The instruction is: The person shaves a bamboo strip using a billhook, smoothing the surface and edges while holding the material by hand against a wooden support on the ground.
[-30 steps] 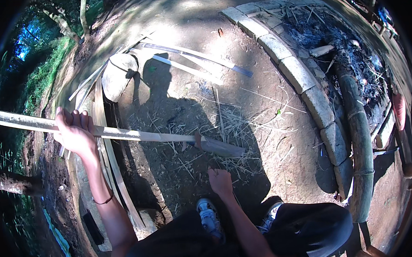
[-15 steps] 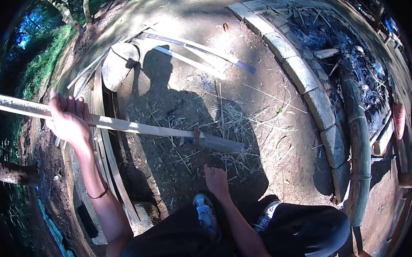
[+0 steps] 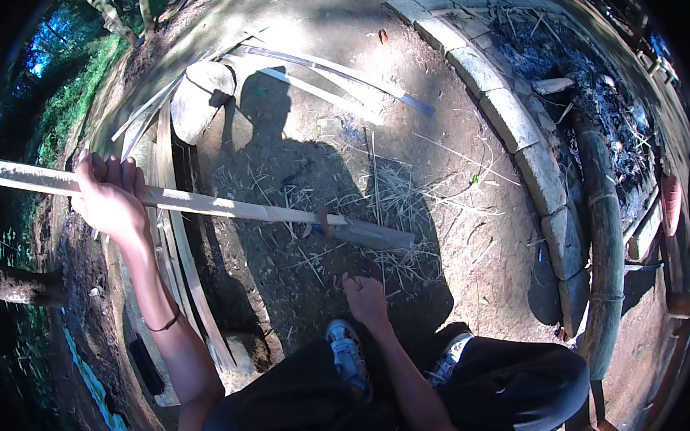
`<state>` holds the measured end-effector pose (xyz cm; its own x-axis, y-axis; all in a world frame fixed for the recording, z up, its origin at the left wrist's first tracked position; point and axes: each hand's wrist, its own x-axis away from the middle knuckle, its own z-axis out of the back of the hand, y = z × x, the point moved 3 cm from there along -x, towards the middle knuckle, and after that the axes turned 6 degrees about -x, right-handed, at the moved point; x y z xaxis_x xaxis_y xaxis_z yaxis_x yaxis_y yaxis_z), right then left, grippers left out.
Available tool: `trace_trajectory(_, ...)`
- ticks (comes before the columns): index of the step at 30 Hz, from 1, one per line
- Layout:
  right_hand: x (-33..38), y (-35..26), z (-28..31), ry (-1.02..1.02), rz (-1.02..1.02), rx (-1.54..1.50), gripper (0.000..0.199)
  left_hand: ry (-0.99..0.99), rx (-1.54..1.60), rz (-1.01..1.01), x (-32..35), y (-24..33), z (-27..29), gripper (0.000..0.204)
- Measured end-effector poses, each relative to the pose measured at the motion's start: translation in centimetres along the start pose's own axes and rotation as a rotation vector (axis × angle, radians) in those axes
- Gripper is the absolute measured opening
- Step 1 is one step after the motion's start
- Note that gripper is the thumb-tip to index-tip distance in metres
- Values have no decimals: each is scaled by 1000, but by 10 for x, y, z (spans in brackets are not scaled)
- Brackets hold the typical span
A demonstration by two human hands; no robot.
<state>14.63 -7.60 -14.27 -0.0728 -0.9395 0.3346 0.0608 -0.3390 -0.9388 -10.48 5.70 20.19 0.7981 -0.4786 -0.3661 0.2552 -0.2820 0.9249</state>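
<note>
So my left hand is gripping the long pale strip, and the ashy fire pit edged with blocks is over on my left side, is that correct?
Not quite: the head view shows the ashy fire pit edged with blocks on your right side, not your left. Your left hand is indeed gripping the long pale strip.

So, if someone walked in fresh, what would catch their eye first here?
Probably the long pale strip, slanting from the picture's left side toward its middle, held in the person's left grip. Next might come the blackened ash bed at upper right, edged by a curved row of pale blocks, with a thick pole running down from it.
</note>
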Motion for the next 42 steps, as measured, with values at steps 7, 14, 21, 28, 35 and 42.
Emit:
trace_trajectory(7,10,31,-3,37,11,85,47,51,19,7,9,4,-3,31)
trace_trajectory(14,-4,7,9,-50,-588,-588,50,0,47,-12,4,0,-5,29)
trace_trajectory(21,12,4,3,-32,-29,142,48,-19,48,-17,15,8,-10,28)
trace_trajectory(28,-4,16,1,-79,-508,-565,54,-42,39,-39,15,8,-16,31)
trace_trajectory(35,5,-31,1,-65,-55,-49,52,18,37,-26,35,22,-31,34)
trace_trajectory(42,1,7,2,73,-21,149,44,-91,83,-22,23,19,-20,36)
